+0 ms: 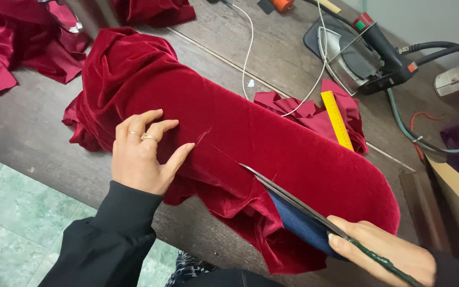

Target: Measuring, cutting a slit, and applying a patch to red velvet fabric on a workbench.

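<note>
A long piece of dark red velvet (pixel 251 133) is draped over a rounded blue-padded board (pixel 301 226) on the wooden table (pixel 27 133). My left hand (pixel 144 154) lies flat on the velvet near its middle, fingers spread, with rings on one finger. My right hand (pixel 383 250) at the lower right grips a pair of large scissors (pixel 288 196). The blades point up and left along the velvet's lower edge, with the tip resting on the cloth.
A steam iron (pixel 362 58) with hoses sits at the back right, a yellow ruler (pixel 337 119) on red scraps beside it. More red fabric (pixel 11 42) is piled at the back left. A white cord (pixel 248 48) crosses the table. Green floor tiles (pixel 17 212) show below.
</note>
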